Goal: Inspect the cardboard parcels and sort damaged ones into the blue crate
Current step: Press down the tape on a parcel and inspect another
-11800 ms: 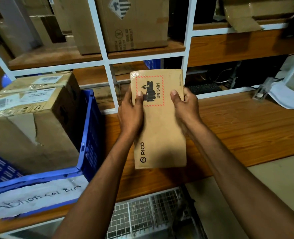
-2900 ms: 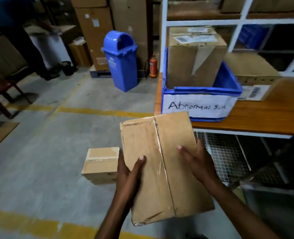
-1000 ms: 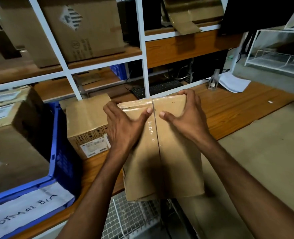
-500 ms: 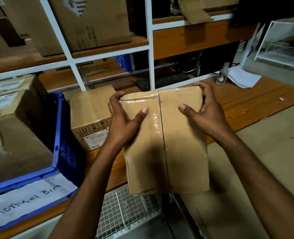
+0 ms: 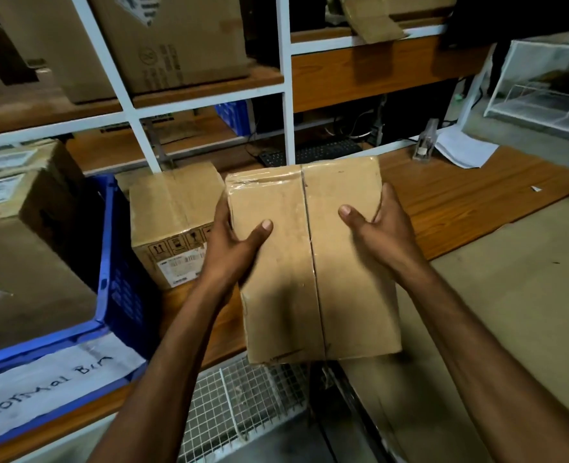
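Note:
I hold a brown cardboard parcel with a taped centre seam above the front edge of the wooden bench. My left hand grips its left edge, thumb laid across the top face. My right hand grips the right edge the same way. The tape at the parcel's top left corner looks wrinkled. The blue crate, with a white paper label on its front, stands at the left and holds a large torn cardboard box.
A smaller labelled cardboard box stands on the bench between the crate and my parcel. White shelving with large boxes rises behind. A keyboard, a stapler and papers lie at the back right. Wire mesh sits below the bench.
Over the last second my hands slid from the parcel's far top corners down to its side edges. The parcel stays over the bench edge beside the small box.

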